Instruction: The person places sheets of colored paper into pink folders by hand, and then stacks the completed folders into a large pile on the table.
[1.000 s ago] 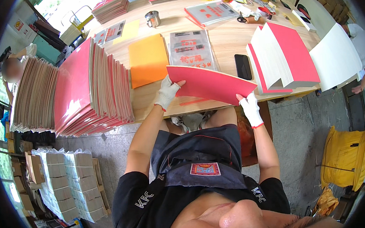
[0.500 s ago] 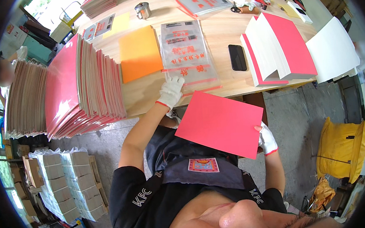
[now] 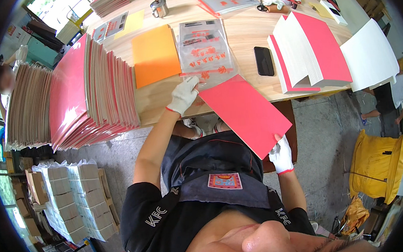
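Note:
With its thumb and fingers closed, my right hand (image 3: 281, 155), in a white glove with a red cuff, grips the near corner of a pinkish-red sheet of card (image 3: 247, 114). The card tilts away from me, and its far edge meets the near end of a clear plastic bag (image 3: 203, 47) with red print lying on the table. Whether the card's edge is inside the bag is hard to see. My left hand (image 3: 184, 95), gloved alike, pinches the bag's near edge at its left corner. Beside the bag lies orange card (image 3: 155, 55).
Tall piles of bagged pink card (image 3: 70, 88) stand at the left. On the right are a phone (image 3: 264, 61), a stack of white and pink card (image 3: 319, 49) and white sheets (image 3: 370, 55). Further back sit a metal cup (image 3: 159, 8) and more bags (image 3: 228, 2). A person (image 3: 387, 101) is partly visible far right.
The card has turned and moved up against the bag's near end. My right hand has come left with it. My left hand has gone from lying on the bag's end to pinching its edge.

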Available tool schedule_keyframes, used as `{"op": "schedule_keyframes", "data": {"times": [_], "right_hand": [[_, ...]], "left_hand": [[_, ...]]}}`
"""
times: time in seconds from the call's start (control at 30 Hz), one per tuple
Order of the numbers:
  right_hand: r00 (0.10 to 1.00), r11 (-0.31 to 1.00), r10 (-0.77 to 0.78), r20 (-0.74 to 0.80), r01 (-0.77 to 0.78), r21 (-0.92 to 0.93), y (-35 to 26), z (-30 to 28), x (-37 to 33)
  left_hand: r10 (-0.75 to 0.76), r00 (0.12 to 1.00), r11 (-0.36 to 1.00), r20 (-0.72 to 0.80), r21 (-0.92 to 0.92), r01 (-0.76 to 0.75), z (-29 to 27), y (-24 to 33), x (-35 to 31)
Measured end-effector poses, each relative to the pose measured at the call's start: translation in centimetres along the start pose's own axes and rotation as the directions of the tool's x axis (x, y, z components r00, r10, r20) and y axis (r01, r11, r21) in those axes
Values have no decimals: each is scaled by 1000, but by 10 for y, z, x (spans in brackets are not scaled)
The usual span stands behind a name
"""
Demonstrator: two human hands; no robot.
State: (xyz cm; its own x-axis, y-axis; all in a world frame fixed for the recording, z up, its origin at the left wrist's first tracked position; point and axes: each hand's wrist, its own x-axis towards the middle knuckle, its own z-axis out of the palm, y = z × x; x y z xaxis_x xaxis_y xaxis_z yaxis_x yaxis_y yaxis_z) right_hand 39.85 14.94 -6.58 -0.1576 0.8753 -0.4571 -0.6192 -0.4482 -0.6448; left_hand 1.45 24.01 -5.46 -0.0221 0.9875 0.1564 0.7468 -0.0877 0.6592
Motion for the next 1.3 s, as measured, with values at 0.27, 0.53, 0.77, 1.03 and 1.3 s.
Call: {"op": "schedule_keyframes", "data": {"times": [0.27,0.53,0.77,1.03,1.3], "right_hand": [[993,997,-75,92,73,19,1,8,3],[994,995,-102,-33,103,12,8,41,-13],[995,997,-76,57,74,37,17,41,-31],[994,936,68,-84,-93,-340,34,37,-33],[979,920,194,58,-203,337,107,53,67]], "left_hand": [[161,987,985,-25,69,-159,4,-11,7],[256,932,965,-257,13,-261,24,11,-23],[-433,881,-14,191,-978,206,140,38,-29],[-399,767,-81,503,-852,517,193,46,-62],[-577,698,-52,423,-873,485,196,30,-127]]}}
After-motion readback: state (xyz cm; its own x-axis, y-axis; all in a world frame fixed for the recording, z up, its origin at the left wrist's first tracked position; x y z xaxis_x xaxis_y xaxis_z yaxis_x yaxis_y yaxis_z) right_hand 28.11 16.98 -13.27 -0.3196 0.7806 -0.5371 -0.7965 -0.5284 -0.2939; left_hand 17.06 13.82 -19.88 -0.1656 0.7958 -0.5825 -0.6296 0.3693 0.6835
